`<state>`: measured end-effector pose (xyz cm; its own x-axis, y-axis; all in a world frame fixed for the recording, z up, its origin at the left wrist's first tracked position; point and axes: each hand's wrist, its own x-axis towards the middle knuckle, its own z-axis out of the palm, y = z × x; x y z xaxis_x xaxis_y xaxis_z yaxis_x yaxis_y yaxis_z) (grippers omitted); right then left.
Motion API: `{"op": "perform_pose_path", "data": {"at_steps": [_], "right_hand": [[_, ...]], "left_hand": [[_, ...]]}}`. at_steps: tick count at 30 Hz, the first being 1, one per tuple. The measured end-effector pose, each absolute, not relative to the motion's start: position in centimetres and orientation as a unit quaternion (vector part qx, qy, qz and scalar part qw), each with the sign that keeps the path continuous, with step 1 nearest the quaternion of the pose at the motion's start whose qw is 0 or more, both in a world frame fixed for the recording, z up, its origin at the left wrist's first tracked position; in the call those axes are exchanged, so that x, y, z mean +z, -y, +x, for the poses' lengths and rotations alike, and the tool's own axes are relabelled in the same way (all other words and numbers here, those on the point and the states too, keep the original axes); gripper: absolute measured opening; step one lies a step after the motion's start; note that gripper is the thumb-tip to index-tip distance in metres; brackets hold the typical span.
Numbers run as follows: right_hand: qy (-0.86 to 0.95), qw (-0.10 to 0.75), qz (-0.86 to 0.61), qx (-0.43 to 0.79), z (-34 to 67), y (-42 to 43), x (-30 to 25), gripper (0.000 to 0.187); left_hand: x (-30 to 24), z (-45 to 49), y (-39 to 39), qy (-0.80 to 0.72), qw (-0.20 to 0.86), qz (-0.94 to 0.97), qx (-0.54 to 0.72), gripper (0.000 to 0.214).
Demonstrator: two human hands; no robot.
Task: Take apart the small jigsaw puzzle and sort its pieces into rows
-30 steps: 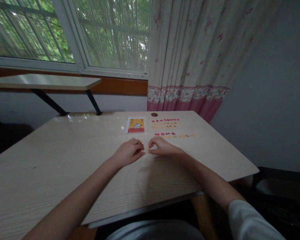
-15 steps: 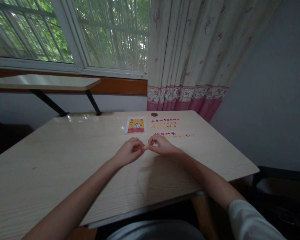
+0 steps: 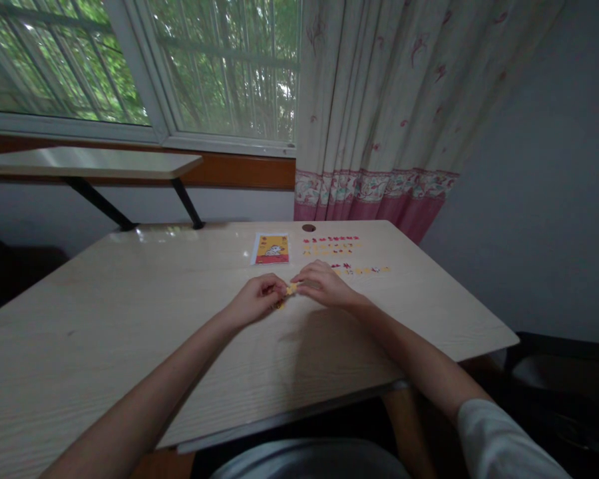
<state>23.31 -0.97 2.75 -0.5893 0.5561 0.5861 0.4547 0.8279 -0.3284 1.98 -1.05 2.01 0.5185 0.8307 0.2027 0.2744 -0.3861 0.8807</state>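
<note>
Between my two hands, over the middle of the table (image 3: 144, 346), is a small yellow jigsaw puzzle piece (image 3: 291, 289). My left hand (image 3: 257, 297) pinches it from the left with thumb and fingertips. From the right, my right hand (image 3: 323, 285) has its thumb and fingers at the piece's other edge, and they appear to grip it. Another yellow piece with dark marks (image 3: 280, 304) shows just below my left fingertips; whether it is held or lies on the table I cannot tell. Beyond my right hand, several red pieces (image 3: 331, 239) and yellow pieces (image 3: 364, 271) lie in rows.
A picture card (image 3: 271, 250) with a white animal on yellow and red lies behind my hands. At the back edge is a round cable hole (image 3: 308, 228). A raised shelf (image 3: 90, 163) stands at the back left, and a curtain (image 3: 374, 133) hangs behind the table.
The yellow piece between my hands now shows more of its face. My right fingers have opened out and lifted slightly, and a second yellow piece has come into view below my left hand.
</note>
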Motion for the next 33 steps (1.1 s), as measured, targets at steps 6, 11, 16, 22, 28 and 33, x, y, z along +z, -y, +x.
{"op": "perform_pose_path", "data": {"at_steps": [6, 11, 16, 22, 28, 33], "right_hand": [[0.832, 0.448, -0.328, -0.010, 25.1, 0.9, 4.0, 0.019], [0.753, 0.540, -0.366, -0.083, 27.4, 0.9, 5.7, 0.016], [0.729, 0.559, -0.381, -0.108, 27.7, 1.4, 6.5, 0.016], [0.744, 0.538, -0.380, -0.110, 27.7, 1.4, 6.7, 0.016], [0.852, 0.358, -0.382, -0.026, 29.0, -0.2, 4.9, 0.018], [0.883, 0.218, -0.413, 0.049, 29.3, -1.1, 2.5, 0.018]], "left_hand": [[3.1, 1.3, 1.1, -0.394, 0.343, 0.792, 0.317, 0.028], [3.4, -0.7, 0.1, -0.400, 0.094, 0.881, 0.232, 0.024], [3.1, -1.8, -0.7, -0.410, 0.019, 0.892, 0.191, 0.025], [2.7, -2.2, -1.2, -0.402, 0.004, 0.896, 0.190, 0.023], [2.5, -2.4, -1.2, -0.403, -0.012, 0.896, 0.183, 0.024], [2.5, -2.4, -1.2, -0.405, -0.024, 0.898, 0.171, 0.024]]}}
